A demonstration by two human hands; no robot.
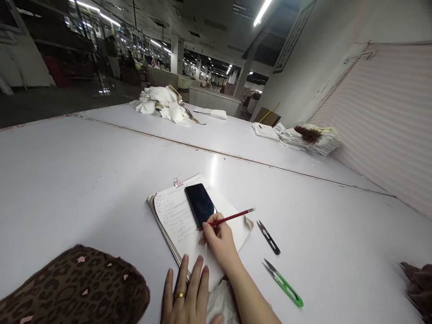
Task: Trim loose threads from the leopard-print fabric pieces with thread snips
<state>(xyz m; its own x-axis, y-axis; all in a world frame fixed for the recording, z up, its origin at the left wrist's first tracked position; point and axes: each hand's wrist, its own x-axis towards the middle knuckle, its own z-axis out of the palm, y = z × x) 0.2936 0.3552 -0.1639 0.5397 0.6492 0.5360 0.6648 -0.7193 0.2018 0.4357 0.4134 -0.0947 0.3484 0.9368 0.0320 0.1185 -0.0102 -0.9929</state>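
Observation:
My right hand [218, 236] grips a red and black pencil [232, 217], its tip close to the written lines on a notebook [173, 204]. A dark-screened phone [200, 203] lies on the open page, just beyond my fingers. My left hand [187, 292], with a ring on one finger, lies flat with fingers spread at the notebook's lower edge. A small pink-and-silver binder clip [178, 182] sits on the top edge of the pages. To the right of the notebook lie black thread snips [268, 237] and green thread snips [282, 282].
Brown leopard-print fabric [77, 288] covers the near left of the white table [111, 189]. White cloth [165, 103] is heaped at the far side. Stacked white pieces [303, 138] stand near striped material [388, 117] on the right. Dark fabric [418, 285] shows at the right edge.

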